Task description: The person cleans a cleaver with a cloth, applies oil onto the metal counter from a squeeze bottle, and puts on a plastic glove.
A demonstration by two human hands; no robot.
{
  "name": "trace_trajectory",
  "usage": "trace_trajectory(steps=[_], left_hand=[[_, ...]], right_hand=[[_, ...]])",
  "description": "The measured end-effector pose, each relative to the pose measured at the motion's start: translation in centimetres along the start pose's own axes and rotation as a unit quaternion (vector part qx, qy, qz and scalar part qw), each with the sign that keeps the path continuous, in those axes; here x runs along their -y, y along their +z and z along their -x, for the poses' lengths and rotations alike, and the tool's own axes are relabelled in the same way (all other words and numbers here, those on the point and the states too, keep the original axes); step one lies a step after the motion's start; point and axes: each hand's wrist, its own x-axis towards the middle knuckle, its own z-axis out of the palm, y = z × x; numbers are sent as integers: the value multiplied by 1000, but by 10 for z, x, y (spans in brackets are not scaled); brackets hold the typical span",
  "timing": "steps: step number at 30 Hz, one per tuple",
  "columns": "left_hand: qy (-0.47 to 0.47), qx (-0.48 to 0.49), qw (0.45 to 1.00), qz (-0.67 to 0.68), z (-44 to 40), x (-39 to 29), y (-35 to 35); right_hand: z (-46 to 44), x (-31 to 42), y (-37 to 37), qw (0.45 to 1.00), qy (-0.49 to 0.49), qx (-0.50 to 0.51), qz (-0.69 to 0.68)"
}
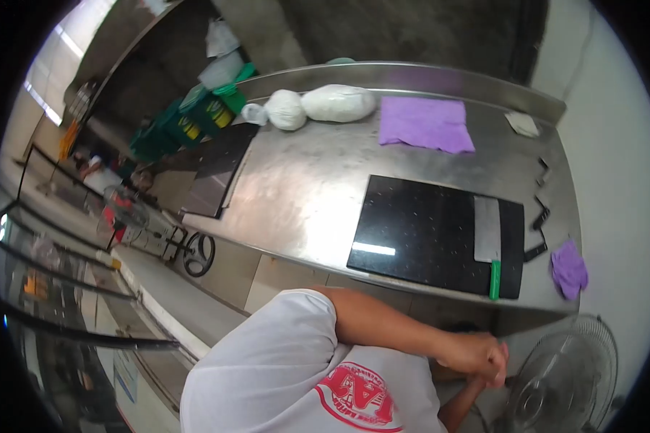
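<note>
My left hand (471, 355) is closed, its fingers curled against my right hand, beside the fan at the lower right. Anything inside its grip is hidden. Only part of my right hand (500, 374) shows, mostly covered by the left, so its fingers cannot be made out. Beyond the hands, a black board (419, 231) lies on the steel table (303, 187). A cleaver with a wide blade (487, 227) and a green handle (495, 280) rests flat on the board's right part, touched by neither hand.
A purple cloth (425, 124) and white wrapped bundles (338, 103) lie along the table's back. Another purple cloth (570, 270) is at the right edge, near black metal pieces (540, 213). A fan (567, 382) stands lower right. Green bins (206, 108) and a person (100, 175) are left.
</note>
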Motion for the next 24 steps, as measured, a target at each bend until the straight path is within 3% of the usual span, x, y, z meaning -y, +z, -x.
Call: trace_trajectory(steps=[2, 4, 6, 9, 12, 13, 14, 15, 17, 18, 19, 20, 21, 22, 23, 24], left_hand=[[158, -6, 965, -210, 10, -17, -3], [181, 103, 945, -252, -9, -4, -16], [262, 105, 906, -317, -18, 9, -23], [391, 36, 826, -404, -24, 36, -46], [537, -89, 703, -458, -38, 69, -79], [535, -119, 667, -505, -35, 69, -93], [435, -104, 609, -655, -12, 34, -102], [431, -112, 605, -660, -7, 27, -108], [376, -272, 733, -497, 4, 18, -118], [341, -346, 777, -401, 11, 14, -121], [337, -402, 837, -153, 15, 7, -118], [337, -410, 834, -154, 22, -2, -109], [216, -392, 894, -9, 32, -11, -100], [90, -386, 907, 144, 41, -19, -90], [65, -363, 899, 236, 48, -22, -82], [83, -344, 894, 275, 51, -20, -79]], right_hand=[[2, 9, 5, 991, 54, 0, -119], [-3, 16, 15, 977, 95, 10, -192], [-8, 23, 22, 963, 125, 28, -235], [-18, 31, 32, 943, 165, 64, -282], [-27, 37, 39, 919, 191, 110, -327], [-31, 41, 39, 911, 202, 127, -337], [-34, 44, 39, 902, 208, 148, -349], [-38, 47, 37, 891, 207, 168, -367], [-48, 48, 41, 882, 187, 202, -382], [-51, 40, 46, 911, 135, 197, -338], [-56, 28, 46, 935, 85, 186, -291], [-56, 11, 53, 961, 7, 216, -173], [-57, -7, 59, 970, -80, 226, -43], [-57, -23, 66, 960, -164, 217, 71], [-56, -31, 90, 901, -287, 288, 152], [-55, -33, 107, 859, -348, 324, 191]])
